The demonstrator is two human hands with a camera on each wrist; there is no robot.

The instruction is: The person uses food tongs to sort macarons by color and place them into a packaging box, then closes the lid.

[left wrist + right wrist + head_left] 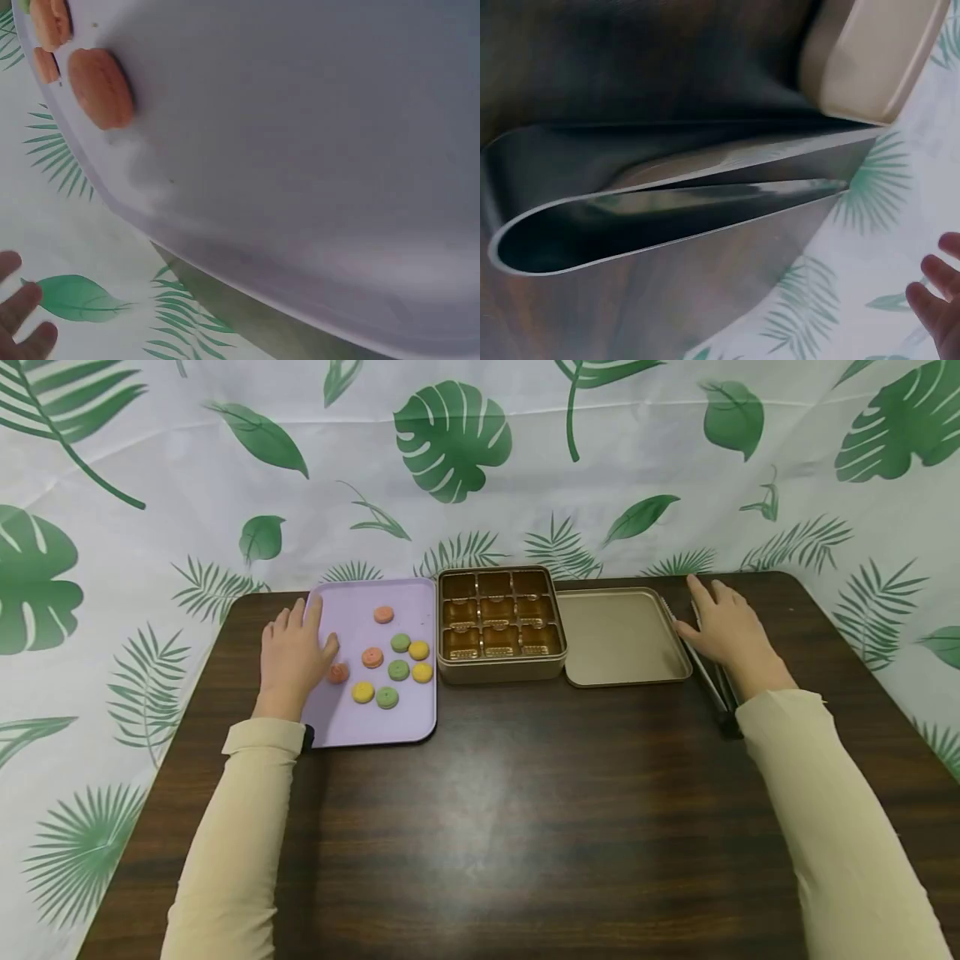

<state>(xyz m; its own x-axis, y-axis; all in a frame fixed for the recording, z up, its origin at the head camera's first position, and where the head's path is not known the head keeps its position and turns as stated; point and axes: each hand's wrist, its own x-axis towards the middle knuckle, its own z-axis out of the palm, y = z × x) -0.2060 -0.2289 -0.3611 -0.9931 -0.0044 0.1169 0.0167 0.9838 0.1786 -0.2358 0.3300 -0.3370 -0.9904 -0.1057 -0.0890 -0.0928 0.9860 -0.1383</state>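
My left hand (288, 652) hovers at the left side of a lilac tray (405, 727), fingers spread, holding nothing. Orange macarons (372, 657), green macarons (398, 670) and yellow macarons (363, 692) lie scattered on that tray; one orange macaron (338, 673) is close by my thumb. Over at the right, my right hand (727, 627) hangs above metal tongs (705, 672) with nothing in its grasp. The right wrist view shows the tongs (562, 165) lying on the table, apart from the fingers (941, 277).
Between tray and lid stands a gold tin (501, 672) with a divided insert of several bare compartments. A flat gold lid (622, 639) lies against its right side. The dark wooden table (480, 827) ends at a leaf-print cloth (525, 485) behind.
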